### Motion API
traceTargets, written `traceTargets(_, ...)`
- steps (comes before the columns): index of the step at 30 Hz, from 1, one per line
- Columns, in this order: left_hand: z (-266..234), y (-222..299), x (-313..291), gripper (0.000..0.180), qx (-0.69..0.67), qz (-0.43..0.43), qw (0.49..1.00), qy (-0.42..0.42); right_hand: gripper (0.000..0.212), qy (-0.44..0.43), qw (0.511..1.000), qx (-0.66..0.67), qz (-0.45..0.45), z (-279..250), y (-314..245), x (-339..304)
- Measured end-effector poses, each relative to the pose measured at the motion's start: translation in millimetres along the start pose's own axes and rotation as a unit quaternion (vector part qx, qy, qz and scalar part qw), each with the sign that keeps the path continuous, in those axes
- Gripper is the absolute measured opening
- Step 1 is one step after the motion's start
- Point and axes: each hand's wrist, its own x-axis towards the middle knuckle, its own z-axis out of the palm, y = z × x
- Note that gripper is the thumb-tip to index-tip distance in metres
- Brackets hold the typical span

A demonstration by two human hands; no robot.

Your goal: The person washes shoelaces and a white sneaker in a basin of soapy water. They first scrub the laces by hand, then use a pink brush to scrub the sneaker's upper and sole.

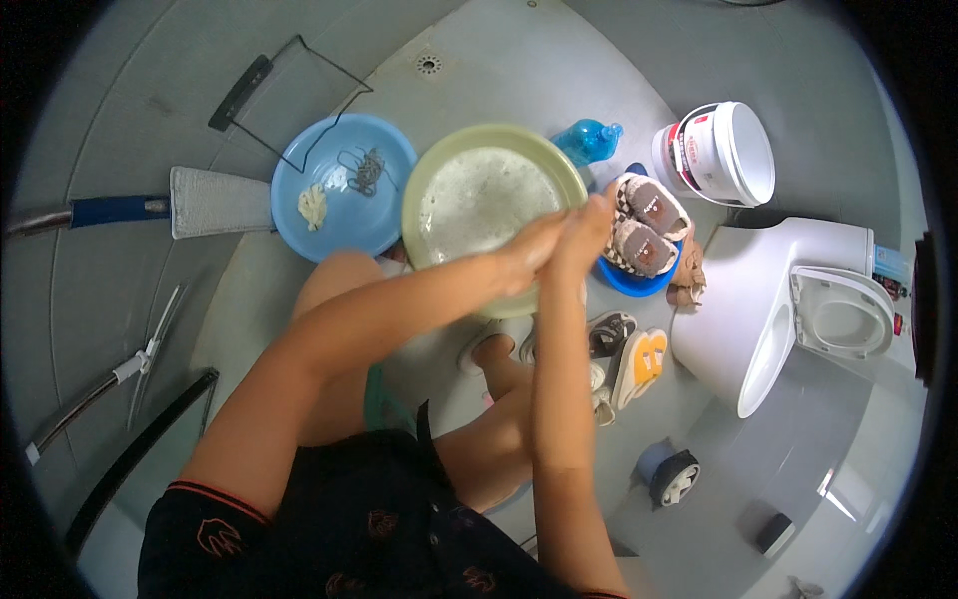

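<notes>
Grey tiled bathroom floor (559, 90), seen from above, with a round drain (428, 65) near the top. At centre sits a pale green basin (439, 180) holding foamy, cloudy water. Both hands meet over its right rim: left hand (529, 252) and right hand (587, 226) are pressed together, fingers extended and laid against each other; whether anything is held between the palms cannot be told. Both forearms reach up from the lower edge, the person squatting, bare knees below the basin. Just left of the green basin, touching or nearly so, is a blue basin (384, 225) containing a whitish lump (313, 206) and a dark tangle of laces (365, 172). A wire frame with a black handle (239, 92) stands behind the blue basin. A mop head with a blue-and-metal handle (215, 203) lies to its left. Right of the hands, a pair of grey-brown shoes (647, 225) rests in a smaller blue bowl (629, 282). A blue bottle (587, 140) lies above them, and a white bucket (723, 153) stands further right. Below the bowl, near the person's feet, more shoes (629, 359), one with orange trim. A white toilet (798, 314) with raised seat occupies the right side. A small round dark object (671, 473) sits on the floor below the toilet.
</notes>
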Motion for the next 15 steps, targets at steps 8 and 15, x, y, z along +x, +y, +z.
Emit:
traceTargets(8,-28.7,-5.1,23.1,0.037,-0.005,0.095,0.994,0.051,0.046,-0.053,0.997,-0.042,-0.034,28.7,-23.9,-74.5)
traceTargets(15,3.0,-14.8,-0.2,0.041,-0.041,0.009,0.999,0.033,0.047,0.026,0.999,-0.034,-0.002,-6.9,7.9,13.3)
